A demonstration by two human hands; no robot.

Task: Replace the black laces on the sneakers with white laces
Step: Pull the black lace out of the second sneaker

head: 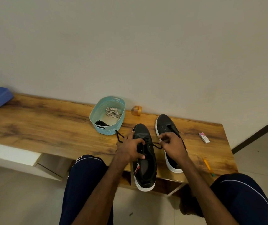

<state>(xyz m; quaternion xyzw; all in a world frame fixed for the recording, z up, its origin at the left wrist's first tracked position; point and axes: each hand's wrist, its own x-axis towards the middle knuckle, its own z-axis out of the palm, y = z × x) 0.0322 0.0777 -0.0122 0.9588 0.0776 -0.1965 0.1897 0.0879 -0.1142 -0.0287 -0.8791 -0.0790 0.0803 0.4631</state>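
Over the near sneaker (146, 174), the right hand (173, 144) is pinching the black lace (155, 144) in its grip, likely drawing it from the eyelets, while the left hand (129, 148) is gripping the shoe to steady it. White laces (112, 111) are waiting in the basket (112, 129) on the table (48, 124).

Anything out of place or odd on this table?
The sneaker being unlaced juts heel-first past the table's front edge, held by the left hand while the right hand pinches its black lace. The other sneaker's bare eyelets fit the task.
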